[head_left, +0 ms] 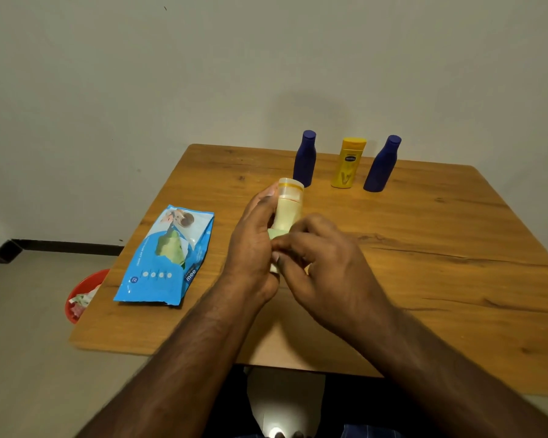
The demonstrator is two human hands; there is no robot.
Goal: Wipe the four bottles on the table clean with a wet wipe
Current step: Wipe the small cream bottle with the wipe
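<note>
My left hand (253, 245) grips a cream-coloured bottle (288, 207) with a pale cap, tilted away from me above the middle of the wooden table (424, 248). My right hand (323, 263) holds a pale green wet wipe (274, 233) against the bottle's lower part; most of the wipe is hidden under my fingers. At the far edge stand a dark blue bottle (305, 159), a yellow bottle (348, 164) and a second dark blue bottle (382, 165), all upright in a row.
A blue wet-wipe pack (166, 257) lies on the table's left side with a green wipe showing at its opening. A red bowl (81, 295) with used scraps sits on the floor left of the table. A wall stands behind the table.
</note>
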